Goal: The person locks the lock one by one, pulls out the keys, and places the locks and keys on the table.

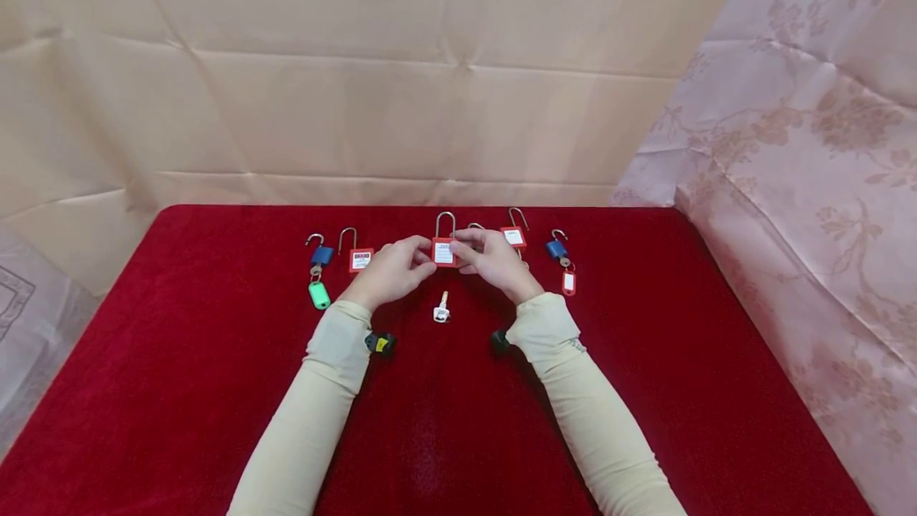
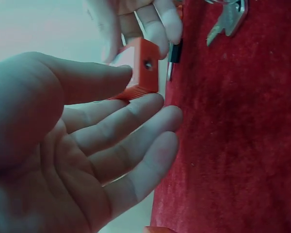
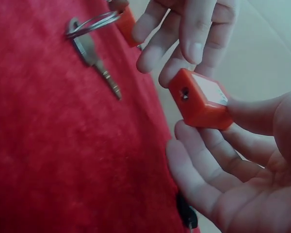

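Note:
Above the far part of the table, a red padlock (image 1: 444, 252) with a white label is held upright, its tall metal shackle pointing up. My right hand (image 1: 494, 259) pinches it from the right, thumb at the label side and fingers behind. My left hand (image 1: 394, 269) holds its left edge between thumb and fingers. The keyhole in the padlock's underside shows in the right wrist view, with no key in it. A key (image 1: 441, 309) on a ring lies on the red cloth just below the hands.
Left of the hands lie a blue padlock (image 1: 321, 256) with a green tag (image 1: 318, 295) and another red padlock (image 1: 361, 259). At right are a red padlock (image 1: 513, 236) and a blue padlock (image 1: 556, 249) with a red-framed tag (image 1: 569, 283). Red cloth (image 1: 430, 436) covers the table.

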Demonstrator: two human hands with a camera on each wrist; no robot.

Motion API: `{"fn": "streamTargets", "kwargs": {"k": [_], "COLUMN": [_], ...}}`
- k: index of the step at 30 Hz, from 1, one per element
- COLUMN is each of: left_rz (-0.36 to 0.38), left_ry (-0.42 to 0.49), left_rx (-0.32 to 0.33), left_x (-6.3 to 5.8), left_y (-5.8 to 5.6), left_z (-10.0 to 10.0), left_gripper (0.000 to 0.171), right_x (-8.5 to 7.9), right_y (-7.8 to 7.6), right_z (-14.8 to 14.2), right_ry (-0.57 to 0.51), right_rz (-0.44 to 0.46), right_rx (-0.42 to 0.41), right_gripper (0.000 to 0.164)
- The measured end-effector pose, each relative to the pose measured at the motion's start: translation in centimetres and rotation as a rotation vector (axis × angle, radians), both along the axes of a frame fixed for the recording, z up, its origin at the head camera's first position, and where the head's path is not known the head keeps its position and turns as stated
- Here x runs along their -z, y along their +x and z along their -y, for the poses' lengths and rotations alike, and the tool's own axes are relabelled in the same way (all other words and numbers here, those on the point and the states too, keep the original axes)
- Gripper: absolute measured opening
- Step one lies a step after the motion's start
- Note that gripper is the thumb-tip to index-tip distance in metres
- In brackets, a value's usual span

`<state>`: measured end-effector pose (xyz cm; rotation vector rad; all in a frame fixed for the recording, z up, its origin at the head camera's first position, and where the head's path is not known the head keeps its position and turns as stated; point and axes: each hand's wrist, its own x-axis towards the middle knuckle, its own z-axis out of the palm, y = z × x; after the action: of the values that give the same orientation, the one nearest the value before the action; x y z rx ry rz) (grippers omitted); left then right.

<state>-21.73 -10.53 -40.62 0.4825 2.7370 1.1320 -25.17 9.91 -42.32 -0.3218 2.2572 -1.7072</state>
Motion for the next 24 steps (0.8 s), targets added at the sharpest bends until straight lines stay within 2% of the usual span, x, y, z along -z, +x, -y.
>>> {"fn": "streamTargets", "kwargs": {"k": [5, 9, 24], "left_rz": [0.044, 0.049, 0.04], "left_ry": [-0.059, -0.073, -0.056], "left_rx": [0.013, 0.021, 0.026], "left_x": [0.62, 0.7, 0.7], "left_y": [0.1, 0.19, 0.11], "left_z": [-0.29, -0.43, -0.45], "left_gripper": [0.039, 0.037, 0.034], "right_x": [1.04, 1.16, 0.85], "right_y": [-0.11, -0.03, 0.01], "right_z": [0.06, 0.12, 0.02], "right_ry": [0.131, 0.18, 0.163], "right_rz": [-0.049, -0.067, -0.04], "right_rx": [-0.041, -0.048, -0.052], "right_gripper": [0.038, 0.036, 0.04]}}
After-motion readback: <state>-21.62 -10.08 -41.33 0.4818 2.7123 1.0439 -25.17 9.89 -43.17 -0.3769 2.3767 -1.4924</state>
